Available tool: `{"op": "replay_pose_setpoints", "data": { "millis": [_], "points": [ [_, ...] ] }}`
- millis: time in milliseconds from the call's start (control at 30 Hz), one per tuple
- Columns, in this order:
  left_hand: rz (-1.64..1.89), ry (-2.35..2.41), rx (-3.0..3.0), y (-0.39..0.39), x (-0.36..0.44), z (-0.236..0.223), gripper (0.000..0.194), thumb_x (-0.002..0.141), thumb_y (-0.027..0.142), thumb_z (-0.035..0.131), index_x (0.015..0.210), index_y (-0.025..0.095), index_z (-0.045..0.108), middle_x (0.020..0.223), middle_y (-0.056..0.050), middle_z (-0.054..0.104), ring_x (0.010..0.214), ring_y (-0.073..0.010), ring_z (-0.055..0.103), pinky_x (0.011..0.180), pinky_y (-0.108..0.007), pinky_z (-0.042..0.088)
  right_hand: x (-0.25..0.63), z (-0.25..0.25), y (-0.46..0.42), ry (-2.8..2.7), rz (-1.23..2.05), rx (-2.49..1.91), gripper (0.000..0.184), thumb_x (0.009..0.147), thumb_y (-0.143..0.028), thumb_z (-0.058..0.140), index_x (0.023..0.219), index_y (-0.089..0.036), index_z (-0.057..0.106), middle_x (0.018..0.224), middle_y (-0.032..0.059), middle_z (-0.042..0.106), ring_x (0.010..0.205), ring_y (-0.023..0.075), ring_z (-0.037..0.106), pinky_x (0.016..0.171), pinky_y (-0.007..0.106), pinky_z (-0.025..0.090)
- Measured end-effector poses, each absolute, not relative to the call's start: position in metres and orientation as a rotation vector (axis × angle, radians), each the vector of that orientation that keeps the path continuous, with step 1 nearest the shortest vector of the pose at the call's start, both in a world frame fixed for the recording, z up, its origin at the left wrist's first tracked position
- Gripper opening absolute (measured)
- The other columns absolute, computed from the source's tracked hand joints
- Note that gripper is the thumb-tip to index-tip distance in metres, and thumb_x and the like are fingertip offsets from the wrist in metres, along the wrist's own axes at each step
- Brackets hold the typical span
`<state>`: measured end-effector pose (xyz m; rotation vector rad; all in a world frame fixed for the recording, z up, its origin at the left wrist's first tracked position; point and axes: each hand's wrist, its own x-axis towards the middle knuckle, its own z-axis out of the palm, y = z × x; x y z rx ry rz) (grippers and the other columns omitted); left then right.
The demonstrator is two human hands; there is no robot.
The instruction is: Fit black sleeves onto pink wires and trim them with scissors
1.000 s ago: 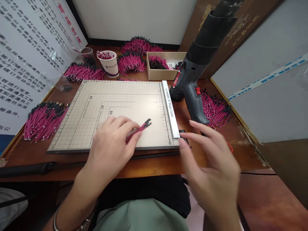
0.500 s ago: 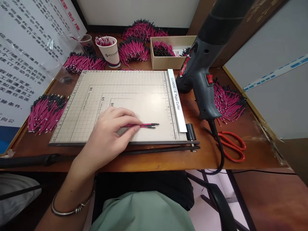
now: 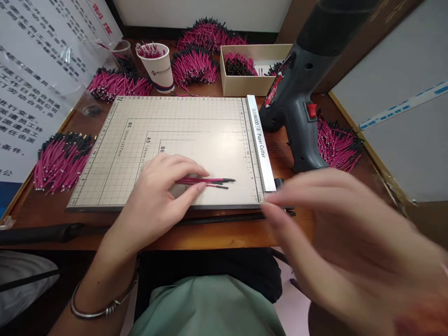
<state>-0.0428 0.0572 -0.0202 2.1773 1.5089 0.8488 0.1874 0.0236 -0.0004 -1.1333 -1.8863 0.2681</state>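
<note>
A few pink wires [image 3: 213,180] with black ends lie on the board of a paper cutter [image 3: 196,163]. Over them rests my left hand [image 3: 161,196], closed loosely, with the wires between its thumb and fingers and their black ends pointing right. My right hand [image 3: 336,233] is in front of the right side of the desk, its thumb and forefinger tips close together near the cutter's lower right corner. Motion blurs it, so whether anything sits between those fingertips does not show.
Piles of pink wires [image 3: 196,67] stand behind the board, and another wire pile [image 3: 63,161] is at left. A paper cup [image 3: 157,70], a cardboard box [image 3: 248,86] and a heat gun [image 3: 304,107] surround the board. The cutter's blade arm [image 3: 94,230] runs along the front edge.
My right hand has come into view from the right and covers the red-handled scissors. My left hand stays on the wires, which fan slightly wider apart. The view has shifted a little.
</note>
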Motion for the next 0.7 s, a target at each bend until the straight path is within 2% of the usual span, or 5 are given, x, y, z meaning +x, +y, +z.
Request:
{"op": "replay_pose_setpoints", "data": {
  "millis": [100, 167, 233, 400, 700],
  "points": [
    [0.843, 1.519, 2.197, 0.058, -0.043, -0.02, 0.013, 0.098, 0.03, 0.061, 0.1, 0.023, 0.072, 0.101, -0.001, 0.075, 0.1, -0.0225, 0.065, 0.091, -0.039, 0.047, 0.173, -0.011, 0.057, -2.071, 0.155, -1.086, 0.006, 0.088, -0.015, 0.07, 0.091, -0.02, 0.068, 0.107, 0.0057, 0.071, 0.104, 0.023, 0.066, 0.095, 0.046, 0.05],
    [0.845, 1.543, 2.187, 0.059, -0.041, -0.021, 0.012, 0.099, 0.03, 0.061, 0.099, 0.023, 0.071, 0.099, -0.001, 0.075, 0.098, -0.0219, 0.065, 0.089, -0.038, 0.047, 0.17, -0.022, 0.066, -2.156, 0.082, -1.113, 0.003, 0.09, -0.021, 0.068, 0.093, -0.021, 0.07, 0.122, 0.0097, 0.069, 0.12, 0.0311, 0.062, 0.108, 0.061, 0.04],
    [0.853, 1.561, 2.17, 0.06, -0.04, -0.022, 0.011, 0.098, 0.03, 0.062, 0.097, 0.023, 0.07, 0.098, 0.0, 0.074, 0.095, -0.021, 0.065, 0.087, -0.039, 0.046, 0.17, -0.03, 0.068, -2.173, 0.079, -1.14, 0.003, 0.091, -0.022, 0.066, 0.091, -0.022, 0.069, 0.127, 0.0108, 0.067, 0.129, 0.0348, 0.058, 0.113, 0.068, 0.032],
    [0.85, 1.585, 2.143, 0.059, -0.038, -0.021, 0.007, 0.097, 0.027, 0.063, 0.098, 0.024, 0.069, 0.099, 0.002, 0.074, 0.096, -0.021, 0.065, 0.087, -0.04, 0.046, 0.173, -0.035, 0.067, -2.171, 0.136, -1.15, 0.006, 0.09, -0.022, 0.064, 0.086, -0.021, 0.068, 0.129, 0.0103, 0.066, 0.135, 0.0347, 0.055, 0.118, 0.069, 0.023],
    [0.81, 1.592, 2.169, 0.058, -0.038, -0.018, 0.005, 0.096, 0.026, 0.063, 0.1, 0.025, 0.067, 0.098, 0.003, 0.073, 0.095, -0.0184, 0.064, 0.087, -0.036, 0.046, 0.171, -0.033, 0.066, -2.15, 0.237, -1.208, 0.005, 0.09, -0.022, 0.063, 0.09, -0.023, 0.068, 0.129, 0.0072, 0.066, 0.136, 0.0319, 0.053, 0.121, 0.066, 0.02]
  ]
}}
